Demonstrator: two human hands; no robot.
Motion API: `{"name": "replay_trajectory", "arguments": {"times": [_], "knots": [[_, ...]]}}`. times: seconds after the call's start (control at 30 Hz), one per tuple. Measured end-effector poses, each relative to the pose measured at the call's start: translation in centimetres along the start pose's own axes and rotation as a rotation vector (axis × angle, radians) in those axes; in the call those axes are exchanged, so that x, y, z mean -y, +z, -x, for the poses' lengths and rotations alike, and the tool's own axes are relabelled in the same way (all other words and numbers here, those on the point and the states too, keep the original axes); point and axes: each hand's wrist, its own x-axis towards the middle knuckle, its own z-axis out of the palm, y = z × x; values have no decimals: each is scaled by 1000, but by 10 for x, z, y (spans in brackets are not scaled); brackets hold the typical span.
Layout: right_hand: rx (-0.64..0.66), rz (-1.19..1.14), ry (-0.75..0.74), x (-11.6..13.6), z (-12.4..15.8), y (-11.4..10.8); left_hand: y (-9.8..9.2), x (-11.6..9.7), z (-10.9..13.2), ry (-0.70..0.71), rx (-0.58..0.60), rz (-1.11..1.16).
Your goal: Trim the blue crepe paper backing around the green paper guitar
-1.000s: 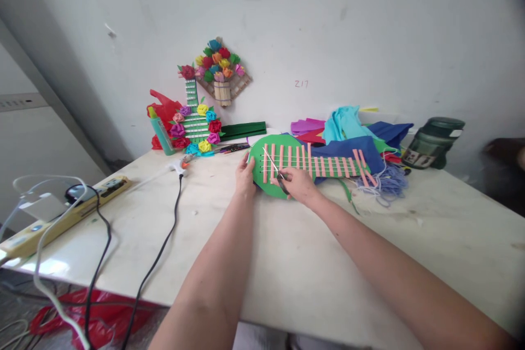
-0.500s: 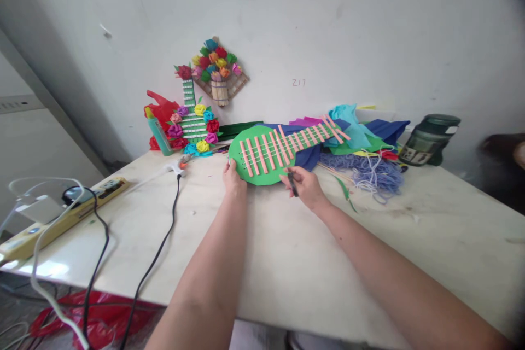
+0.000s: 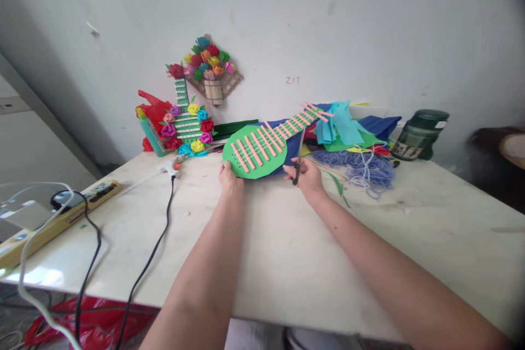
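Observation:
My left hand [image 3: 231, 178] grips the lower left edge of a green paper guitar [image 3: 266, 162], thumb on its face. Pink strips cross the guitar's body and neck, with pale strings running lengthwise. The neck slants up to the right, and two longer pink strips lie at its head. In my right hand [image 3: 308, 176] is a pair of scissors [image 3: 297, 170] with dark handles, its blades pointing up, just right of the guitar's body. Whether the blades touch the guitar I cannot tell.
Coloured paper [image 3: 342, 123] and purple yarn [image 3: 367, 168] lie behind my right hand. A dark green bottle [image 3: 419, 135] stands at the right. To the left are a flower-trimmed guitar [image 3: 187, 120], a glue bottle [image 3: 152, 134], a glue gun [image 3: 170, 169] and a power strip [image 3: 88, 199].
The guitar's neck has tilted further upward. The scissors have moved off the front of the guitar's body to its right, and their blades now show pointing up.

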Motion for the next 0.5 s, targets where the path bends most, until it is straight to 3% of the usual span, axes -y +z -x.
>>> {"name": "replay_trajectory", "arguments": {"times": [0.23,0.5], "knots": [[-169,-35,78,-2,-7,12,9,4,18,-92,-36,-33],[-246,-100,148,-2,-9,14,16,4,36,-113,48,-85]]}}
